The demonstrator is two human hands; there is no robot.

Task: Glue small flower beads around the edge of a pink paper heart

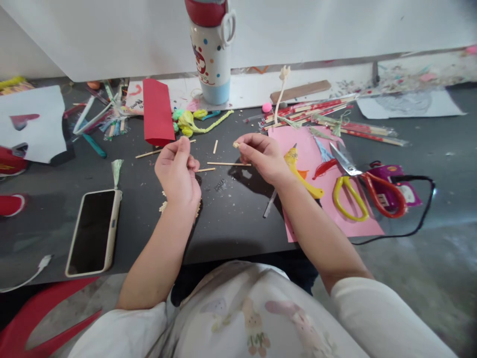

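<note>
1. the left hand [176, 171] is toward the wearer and left of the bottle [211, 57]; its thumb and curled fingers are drawn together, though i cannot tell whether anything is clamped there.
2. the right hand [264, 158], nearer than the bottle and to its right, has thumb and forefinger pinched on a small pale piece [236, 144].
3. a wooden stick [225, 163] lies in front of the bottle, its right end just beside the right hand; a short stick [215, 146] lies closer to the bottle.
4. the bottle bears a cartoon print with red script too small to read; a card [134, 105] to its left has dark handwriting i cannot make out.
5. a white panel [149, 40] rises behind the bottle; well in front of it, grey table [231, 221] shows between the arms, down to the near edge. pink paper [279, 219], right of the bottle, reaches that edge, with scissors [350, 174] lying partly over it.
6. the bottle stands upright, its contents hidden; right of it, clear wrapping covers part of some red-patterned sticks [303, 112].
</note>
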